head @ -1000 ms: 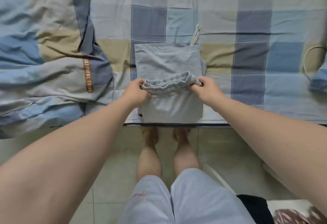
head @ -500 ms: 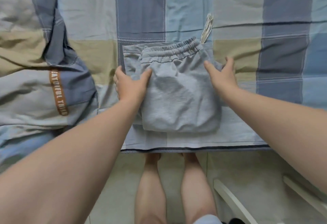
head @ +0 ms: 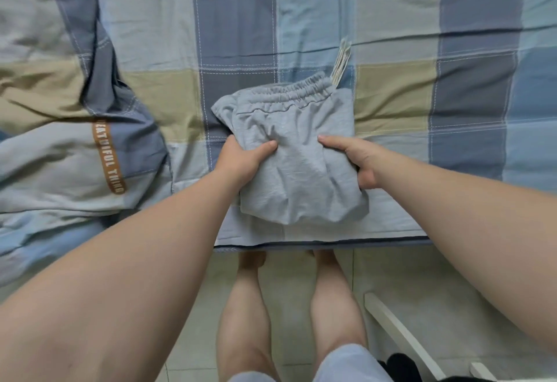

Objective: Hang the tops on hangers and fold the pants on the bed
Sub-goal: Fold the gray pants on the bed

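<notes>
two hands held the folded pants from opposite sides, and most of each grip was hidden from us. the left hand clasped the left edge with its thumb laid on top and its fingers tucked underneath, out of sight. the right hand did the same at the right edge, thumb flat on the cloth and fingers curled under the bundle. we could not tell whether the bundle lay fully on the bed or was raised a little.

the pants sat near the bed's front edge as a thick, roughly square packet of soft grey-blue fabric, lightly creased. its near end was a rounded fold and its far end showed the gathered, ribbed elastic waistband. a pale striped strip stuck out beyond the waistband's right corner; we could not make out whether it was a drawstring or a tag.

the sheet was smooth woven cotton in blue, grey and tan checks with white stitch lines. at the left a rumpled duvet in the same checks was cut off by the frame, and it carried an orange band whose white lettering was partly lost in a crease. below the bed edge we saw bare legs on pale floor tiles, a white bar and a dark shape in the lower right, too cropped to identify.
</notes>
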Available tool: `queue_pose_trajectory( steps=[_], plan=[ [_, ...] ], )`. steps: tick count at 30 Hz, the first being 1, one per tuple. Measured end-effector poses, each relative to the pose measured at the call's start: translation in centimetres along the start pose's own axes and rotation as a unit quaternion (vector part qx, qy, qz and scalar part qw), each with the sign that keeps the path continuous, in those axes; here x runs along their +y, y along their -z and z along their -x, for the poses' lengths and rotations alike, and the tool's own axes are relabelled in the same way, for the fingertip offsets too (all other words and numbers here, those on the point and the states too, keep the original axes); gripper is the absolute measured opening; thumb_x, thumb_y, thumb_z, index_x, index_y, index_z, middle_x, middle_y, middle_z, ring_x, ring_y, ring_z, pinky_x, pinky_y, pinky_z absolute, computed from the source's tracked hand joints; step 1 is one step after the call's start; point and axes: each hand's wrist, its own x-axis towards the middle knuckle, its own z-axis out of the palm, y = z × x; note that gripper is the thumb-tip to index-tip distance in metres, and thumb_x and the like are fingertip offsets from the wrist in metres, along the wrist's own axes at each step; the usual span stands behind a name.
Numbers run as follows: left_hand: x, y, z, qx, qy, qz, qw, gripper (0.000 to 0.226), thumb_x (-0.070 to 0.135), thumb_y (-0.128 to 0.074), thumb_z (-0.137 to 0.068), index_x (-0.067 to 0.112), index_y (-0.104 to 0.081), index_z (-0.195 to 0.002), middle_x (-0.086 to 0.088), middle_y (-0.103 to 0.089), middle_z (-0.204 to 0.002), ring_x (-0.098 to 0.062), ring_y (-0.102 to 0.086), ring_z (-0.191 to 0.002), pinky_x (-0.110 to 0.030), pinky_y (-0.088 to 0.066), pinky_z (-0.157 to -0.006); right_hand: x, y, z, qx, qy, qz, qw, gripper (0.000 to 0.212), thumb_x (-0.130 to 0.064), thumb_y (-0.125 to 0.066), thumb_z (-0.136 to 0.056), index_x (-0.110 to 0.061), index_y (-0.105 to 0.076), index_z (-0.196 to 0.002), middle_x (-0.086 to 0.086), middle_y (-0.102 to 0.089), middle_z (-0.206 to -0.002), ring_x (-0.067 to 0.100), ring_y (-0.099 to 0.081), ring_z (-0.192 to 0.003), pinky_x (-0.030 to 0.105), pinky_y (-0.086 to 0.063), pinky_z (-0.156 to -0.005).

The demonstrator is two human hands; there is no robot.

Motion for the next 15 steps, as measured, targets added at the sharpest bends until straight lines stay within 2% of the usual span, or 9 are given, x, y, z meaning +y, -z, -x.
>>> queue_pose_trajectory(
  steps=[4,7,9,15],
  plan=[
    [0.2,2.2,4.4,-0.06,0.034,-0.006,0.998,0.052,0.046,-0.086,-0.074,0.024,-0.066,-0.116,0.002,-0.071,-0.118,-0.015,-0.068,-0.099,-0.034,-0.053,-0.09,1.1,0.3,4.7,-0.017,-0.028,0.024,0.999,0.032,-0.03,-0.079,-0.079,-0.009,-0.074,-0.103,0.01,-0.077,-0.104,0.026,-0.075,-0.087,0.038,-0.058,-0.082],
    [0.1,4.1,8.0,-0.11,0.08,-0.018,0.991,0.063,0.051,-0.088,-0.069,0.021,-0.066,-0.121,0.001,-0.073,-0.112,-0.021,-0.071,-0.098,-0.037,-0.056,-0.088,3.0,0.1,8.6,-0.009,-0.018,0.009,1.0,0.026,-0.024,-0.073,-0.086,-0.008,-0.071,-0.107,0.009,-0.077,-0.099,0.024,-0.075,-0.083,0.036,-0.059,-0.076],
    [-0.1,5.2,10.5,-0.132,0.099,-0.016,0.986,0.064,0.049,-0.089,-0.068,0.019,-0.066,-0.12,-0.001,-0.074,-0.112,-0.023,-0.072,-0.099,-0.042,-0.057,-0.092,4.8,-0.4,11.1,-0.007,-0.009,-0.017,1.0,0.02,-0.021,-0.069,-0.09,-0.008,-0.07,-0.104,0.009,-0.077,-0.091,0.024,-0.076,-0.077,0.034,-0.06,-0.067],
    [0.7,8.4,18.4,-0.168,0.082,-0.016,0.982,0.065,0.042,-0.088,-0.072,0.02,-0.064,-0.128,-0.003,-0.073,-0.117,-0.027,-0.071,-0.104,-0.047,-0.055,-0.097,11.6,-4.4,19.4,0.006,0.023,-0.142,0.99,0.019,-0.022,-0.062,-0.095,-0.006,-0.07,-0.099,0.012,-0.076,-0.085,0.026,-0.074,-0.069,0.032,-0.059,-0.057]
  ],
)
